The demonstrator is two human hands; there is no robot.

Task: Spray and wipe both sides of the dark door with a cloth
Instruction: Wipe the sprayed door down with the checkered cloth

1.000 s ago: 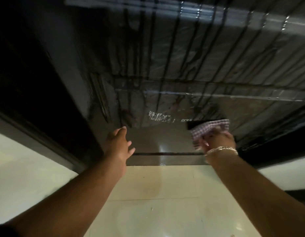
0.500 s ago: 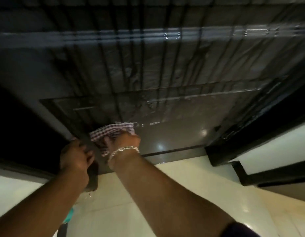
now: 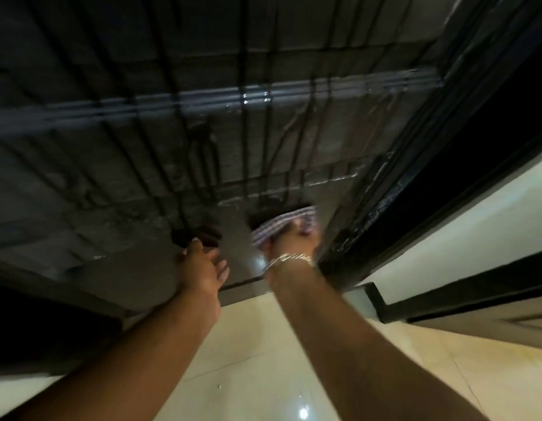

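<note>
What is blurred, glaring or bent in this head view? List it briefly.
Head view: dim overall; the checked cloth and the right hand gripping it are motion-smeared, the left hand is softer still; the wet dark panelled door shows pale streaky sheen; small bright glare spots sit on the glossy cream floor tiles; the wide lens bows the black door frame.

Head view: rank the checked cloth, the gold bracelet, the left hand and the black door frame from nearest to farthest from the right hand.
1. Checked cloth: gripped in the right hand.
2. Gold bracelet: on its wrist.
3. Black door frame: just right.
4. Left hand: farther left, open against the dark door.
</note>
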